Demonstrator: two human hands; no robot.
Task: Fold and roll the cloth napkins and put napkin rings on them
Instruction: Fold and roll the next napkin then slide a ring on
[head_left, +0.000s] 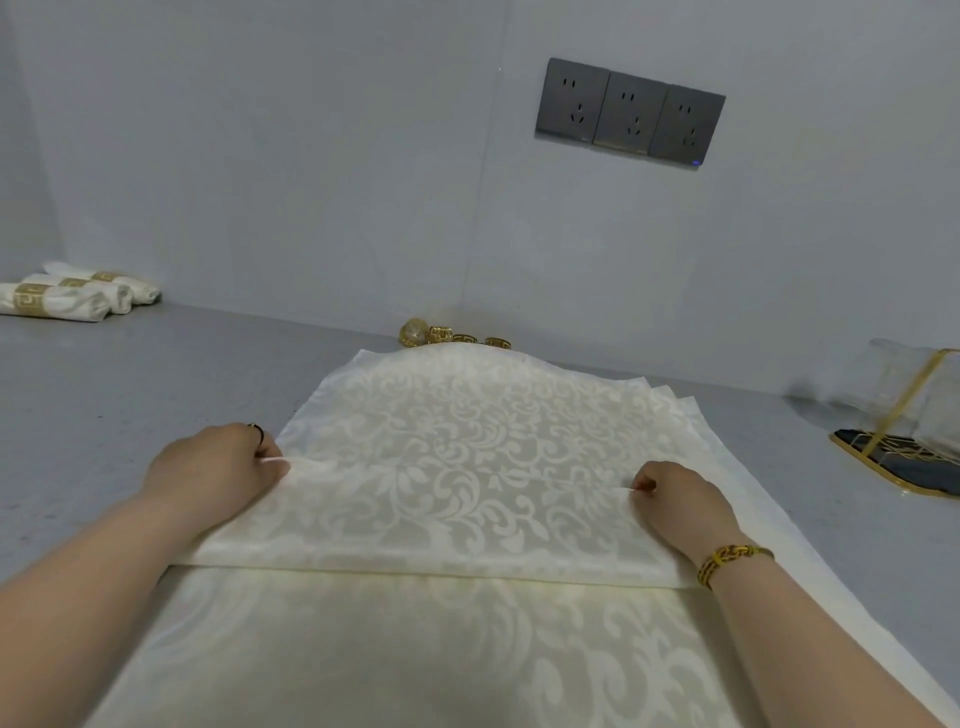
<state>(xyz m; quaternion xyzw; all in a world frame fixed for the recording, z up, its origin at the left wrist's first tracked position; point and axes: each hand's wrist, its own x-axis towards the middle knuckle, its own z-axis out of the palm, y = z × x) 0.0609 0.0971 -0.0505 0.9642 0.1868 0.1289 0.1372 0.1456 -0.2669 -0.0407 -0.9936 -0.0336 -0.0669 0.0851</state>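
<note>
On the grey table (104, 389), centre: top napkin (457, 441) lies spread over a cream stack (415, 654). Left hand (208, 467) pinches its left edge, right hand (675, 499) its right edge, fingers curled onto cloth. Gold napkin rings (452, 333) just beyond; ringed rolls (72, 299) far left.

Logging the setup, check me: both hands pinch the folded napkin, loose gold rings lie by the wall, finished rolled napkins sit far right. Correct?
Not quite. The head view shows the finished rolled napkins far left, not right. The left hand and right hand do pinch the folded napkin, and loose gold rings lie by the wall.
</note>
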